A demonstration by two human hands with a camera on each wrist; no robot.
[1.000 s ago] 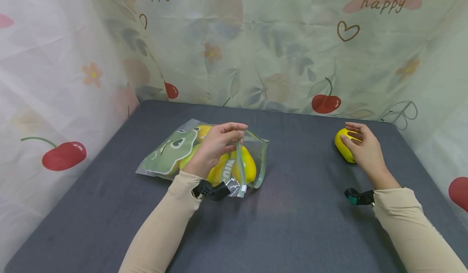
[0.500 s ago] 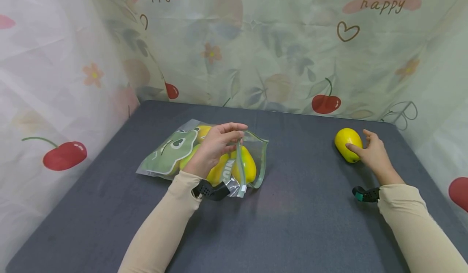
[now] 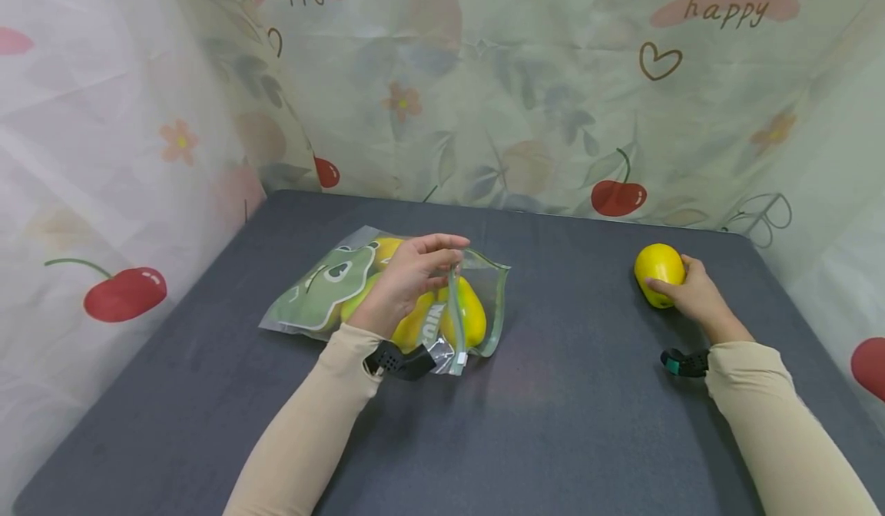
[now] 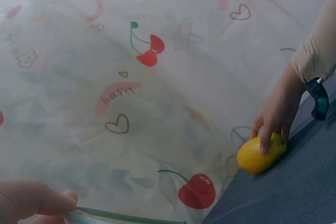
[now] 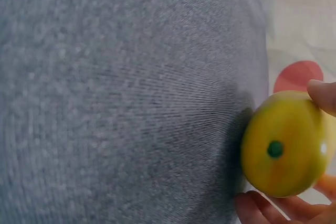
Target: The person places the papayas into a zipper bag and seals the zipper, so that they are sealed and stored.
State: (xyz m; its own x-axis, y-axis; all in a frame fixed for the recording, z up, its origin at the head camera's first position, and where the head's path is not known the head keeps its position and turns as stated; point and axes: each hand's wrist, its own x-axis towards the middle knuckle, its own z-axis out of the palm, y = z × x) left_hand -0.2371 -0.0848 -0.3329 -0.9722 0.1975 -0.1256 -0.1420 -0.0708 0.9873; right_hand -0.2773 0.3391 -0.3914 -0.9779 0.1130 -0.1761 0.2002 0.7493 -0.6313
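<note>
On the right side of the table, my right hand [image 3: 698, 301] grips a smooth yellow mango-shaped fruit [image 3: 657, 270], thumb on the near side and fingers round the other. The right wrist view shows a green stem spot on the end of this fruit [image 5: 286, 166]. My left hand [image 3: 408, 278] pinches the upper edge of a clear zip bag [image 3: 314, 289] with a green cartoon face printed on it. Several yellow and green fruits [image 3: 472, 316] lie inside the bag, partly hidden by that hand. The bag's mouth gapes towards the right.
A dark grey cloth covers the table [image 3: 553, 424]. Behind it and at both sides hangs a pale printed curtain [image 3: 484, 101] with cherries and "happy" lettering. The bag's zip slider [image 3: 461, 359] sits at its near edge.
My right hand first drew back to the right of the yellow fruit, then came in and closed round it. My left hand and the bag have stayed in place.
</note>
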